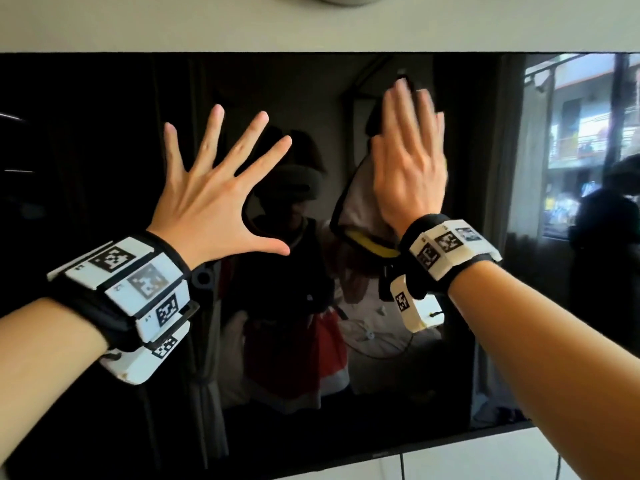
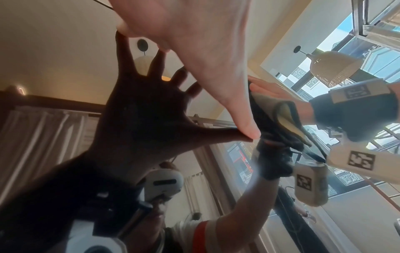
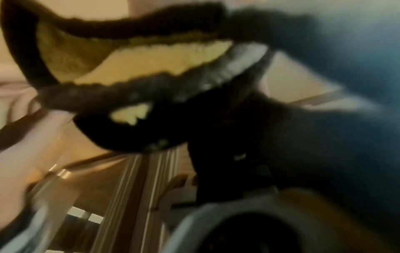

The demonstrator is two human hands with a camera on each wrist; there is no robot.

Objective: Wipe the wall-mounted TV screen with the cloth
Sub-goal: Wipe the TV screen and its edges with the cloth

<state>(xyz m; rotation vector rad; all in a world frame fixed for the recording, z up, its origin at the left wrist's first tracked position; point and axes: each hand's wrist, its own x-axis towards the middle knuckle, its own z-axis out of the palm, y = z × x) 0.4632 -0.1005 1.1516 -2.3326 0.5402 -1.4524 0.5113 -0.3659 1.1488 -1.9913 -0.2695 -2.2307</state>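
The black wall-mounted TV screen [image 1: 104, 133] fills the head view and mirrors the room. My left hand [image 1: 221, 195] is spread wide, its fingertips touching the glass left of centre; the left wrist view shows this hand [image 2: 194, 51] meeting its dark reflection. My right hand [image 1: 408, 168] lies flat with straight fingers and presses the cloth [image 1: 356, 202] against the upper middle of the screen. The cloth is grey-white with a black border and a yellow side. Its lower corner hangs folded below the palm, seen as the cloth [image 2: 285, 118] and, blurred, as the cloth [image 3: 151, 63].
Pale wall [image 1: 311, 29] runs above the TV's top edge. The TV's bottom edge [image 1: 381, 453] slants at lower right, with cables [image 1: 401, 467] hanging below it. A bright window reflection [image 1: 588, 133] covers the screen's right side. A woven ceiling lamp [image 2: 333, 68] hangs behind.
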